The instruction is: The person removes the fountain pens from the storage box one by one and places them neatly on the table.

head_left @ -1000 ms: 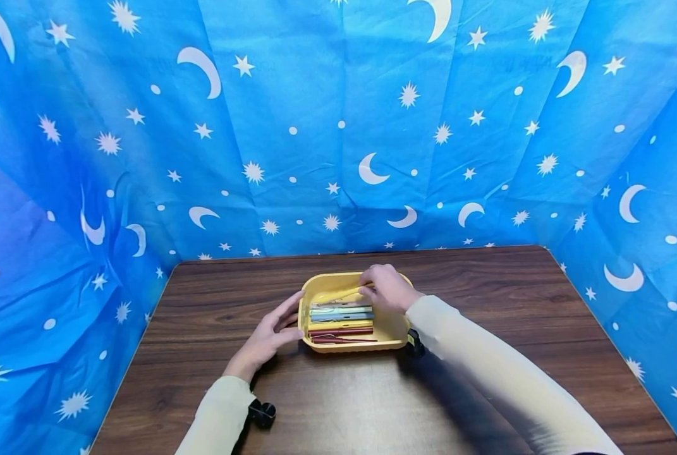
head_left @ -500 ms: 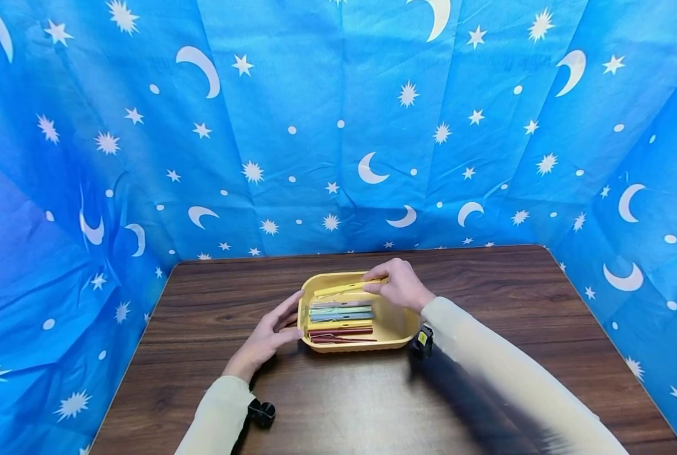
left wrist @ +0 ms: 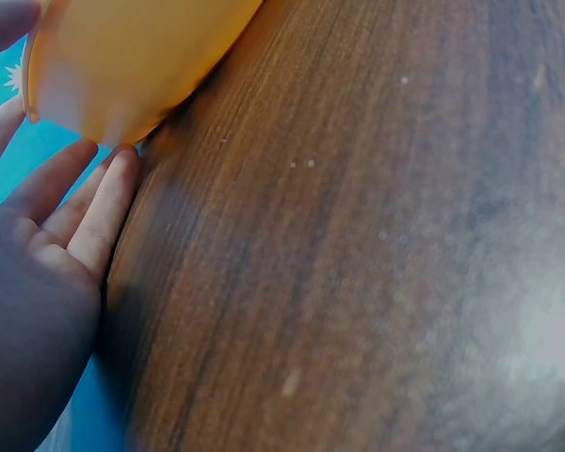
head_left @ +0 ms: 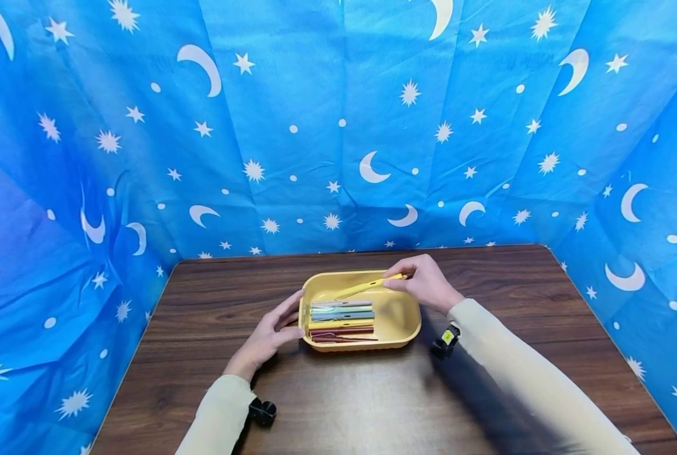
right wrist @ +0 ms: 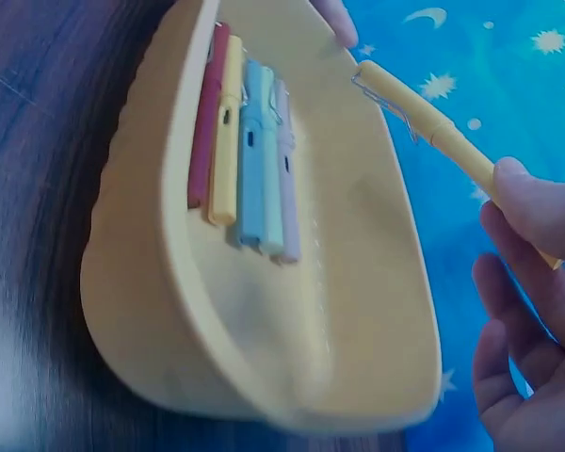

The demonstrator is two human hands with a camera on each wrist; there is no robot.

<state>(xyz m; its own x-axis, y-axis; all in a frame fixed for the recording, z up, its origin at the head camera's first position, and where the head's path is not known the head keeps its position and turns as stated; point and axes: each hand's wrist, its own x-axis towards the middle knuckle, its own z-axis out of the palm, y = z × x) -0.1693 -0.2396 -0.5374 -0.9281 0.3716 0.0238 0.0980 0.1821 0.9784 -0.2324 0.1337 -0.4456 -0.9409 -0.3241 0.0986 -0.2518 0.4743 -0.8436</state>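
A yellow plastic box (head_left: 397, 325) stands mid-table. My left hand (head_left: 264, 341) rests against its left end, fingers and thumb spread and fairly straight; the left wrist view shows the fingertips touching the box wall (left wrist: 141, 66). Over the box's back right part, my right hand (head_left: 426, 282) pinches a yellow pen (head_left: 366, 287) by one end between thumb and fingers. That pen (right wrist: 410, 108) has a wire clip and is raised, tilted, at the rim in the right wrist view. Inside lie red pens (right wrist: 207, 132), a yellow one (right wrist: 224, 179), a blue (right wrist: 251, 179), a mint (right wrist: 271, 188) and a lilac (right wrist: 288, 207), side by side.
The dark wood table (head_left: 338, 404) carries the box. A blue cloth (head_left: 315, 158) with moons and stars hangs behind the table and along both sides. Black wrist cameras (head_left: 263, 412) sit under both sleeves.
My right hand has moved right and a little back, drawing the yellow pen up from the box's back side. My left hand has stayed at the left end.
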